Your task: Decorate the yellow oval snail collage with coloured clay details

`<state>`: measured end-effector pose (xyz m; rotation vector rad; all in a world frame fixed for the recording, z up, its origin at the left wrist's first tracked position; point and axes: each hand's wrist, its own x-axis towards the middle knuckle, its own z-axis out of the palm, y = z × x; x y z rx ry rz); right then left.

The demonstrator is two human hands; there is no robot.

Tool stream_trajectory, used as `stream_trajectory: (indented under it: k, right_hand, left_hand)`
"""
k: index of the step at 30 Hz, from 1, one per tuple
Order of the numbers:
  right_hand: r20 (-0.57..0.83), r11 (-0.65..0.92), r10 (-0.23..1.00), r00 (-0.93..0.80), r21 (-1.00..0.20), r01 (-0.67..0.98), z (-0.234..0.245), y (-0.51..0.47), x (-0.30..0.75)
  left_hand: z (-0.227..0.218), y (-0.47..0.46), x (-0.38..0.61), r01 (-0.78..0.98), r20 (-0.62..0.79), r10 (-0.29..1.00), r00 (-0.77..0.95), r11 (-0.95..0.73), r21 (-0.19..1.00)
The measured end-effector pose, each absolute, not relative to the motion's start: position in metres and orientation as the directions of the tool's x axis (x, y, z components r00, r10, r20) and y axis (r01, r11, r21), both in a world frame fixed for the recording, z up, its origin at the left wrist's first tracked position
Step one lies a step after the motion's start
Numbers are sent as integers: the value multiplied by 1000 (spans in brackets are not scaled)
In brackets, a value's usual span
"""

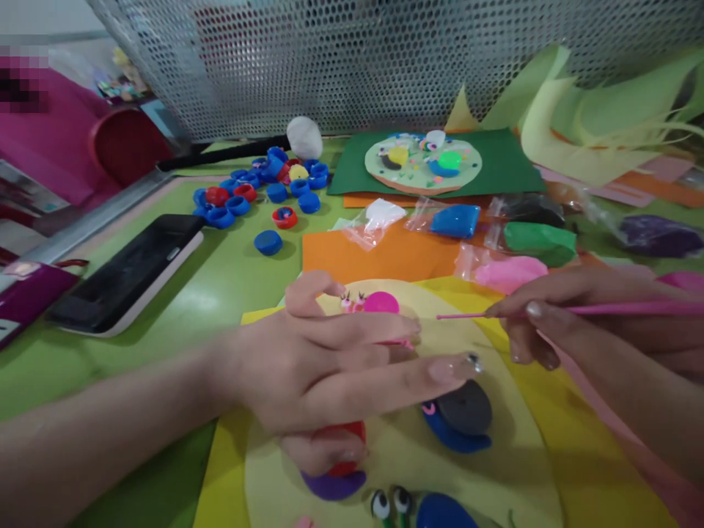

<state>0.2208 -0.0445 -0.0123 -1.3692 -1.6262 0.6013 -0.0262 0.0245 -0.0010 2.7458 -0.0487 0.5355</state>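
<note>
My left hand reaches over a pale yellow paper disc, its fingers stretched out and apart. A tiny googly eye rests at its index fingertip, just above a clay snail with a dark grey shell and blue body. The thumb overlaps a red and purple clay snail; behind the fingers a snail with a magenta shell is partly hidden. Pinched in my right hand is a thin pink modelling tool, its small ball tip pointing left. At the bottom edge sits a blue clay piece beside two googly eyes.
Bags of coloured clay, including a pink one and a blue one, lie beyond the disc. Blue and red caps cluster at back left, near a phone. A decorated disc lies on green card before a perforated metal panel.
</note>
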Motion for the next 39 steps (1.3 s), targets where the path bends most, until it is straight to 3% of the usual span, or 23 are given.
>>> stream_trajectory:
  k: [2,4,6,9,11,15,22,25,30,36,39]
  right_hand:
    - [349,317,937,-31,-806,499,-11,-45,220]
    - [364,341,930,-49,-806,484,-8,-44,219]
    - [361,346,931,-61,-811,472,-6,-42,219]
    - [353,344,933,-74,-809,476,-5,-42,219]
    - [354,348,931,-86,-797,494,-5,-42,219]
    - [347,337,935,-73,-804,489,-4,-42,219]
    - [304,304,950,-75,-833,462,-6,-42,218]
    - [296,291,953,-65,-837,463,-5,-42,217]
    - [312,313,945,-92,-796,518,-1,-40,217]
    - [326,340,937,-121,-781,524,2,-39,218]
    - [315,331,941,-122,-791,514,4,-38,216]
  left_hand:
    - [-4,26,-28,-135,430,-39,902,-971,196]
    - [-8,28,-30,-146,496,-56,866,-979,145]
    - [-10,29,-29,-110,528,11,849,-974,197]
    - [-6,29,-24,-15,473,178,863,-926,378]
    - [-2,29,-20,-51,448,147,882,-915,401]
    - [1,26,-20,-59,427,53,903,-968,245]
    - [1,26,-21,-100,544,-94,834,-995,-19]
    - [1,29,-22,-144,526,-175,832,-985,-100]
    - [-2,26,-24,-157,472,-132,872,-988,13]
    - [-4,20,-30,-22,472,109,875,-964,263]
    - [-3,22,-31,-63,496,91,864,-957,284]
